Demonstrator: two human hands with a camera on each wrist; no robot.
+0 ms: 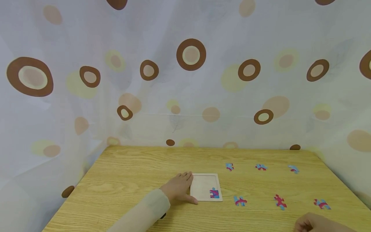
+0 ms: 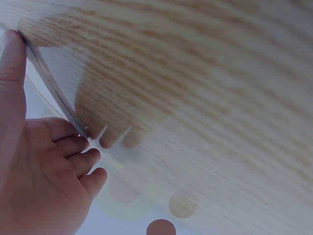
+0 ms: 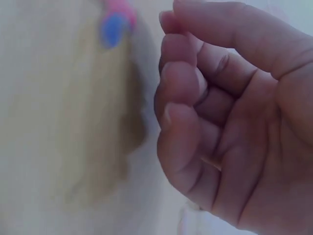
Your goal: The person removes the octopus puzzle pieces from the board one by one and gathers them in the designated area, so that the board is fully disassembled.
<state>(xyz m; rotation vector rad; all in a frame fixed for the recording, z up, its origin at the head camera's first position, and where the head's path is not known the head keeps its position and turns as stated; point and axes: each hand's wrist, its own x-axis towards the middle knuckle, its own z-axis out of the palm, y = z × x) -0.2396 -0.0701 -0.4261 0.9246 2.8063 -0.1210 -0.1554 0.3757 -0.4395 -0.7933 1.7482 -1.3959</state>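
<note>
A shallow white puzzle tray (image 1: 200, 185) lies on the table with one blue, red and purple jigsaw piece (image 1: 214, 193) in its near right corner. My left hand (image 1: 180, 188) rests along the tray's left side, fingertips at the far corner and thumb at the near one. In the left wrist view, the thumb and fingers of the left hand (image 2: 54, 161) span the tray's edge (image 2: 56, 90). My right hand (image 1: 317, 223) is at the near right, its fingers loosely curled. Nothing shows between the fingers of the right hand (image 3: 220, 107) in the right wrist view.
Three loose pieces lie nearer me: a blue-red one (image 1: 240, 201), a red one with blue (image 1: 280, 202) and another blue-red one (image 1: 322, 204). Farther back lie three more pieces (image 1: 230, 166), (image 1: 261, 167), (image 1: 294, 169). A patterned sheet (image 1: 191, 96) hangs behind the wooden table (image 1: 130, 167).
</note>
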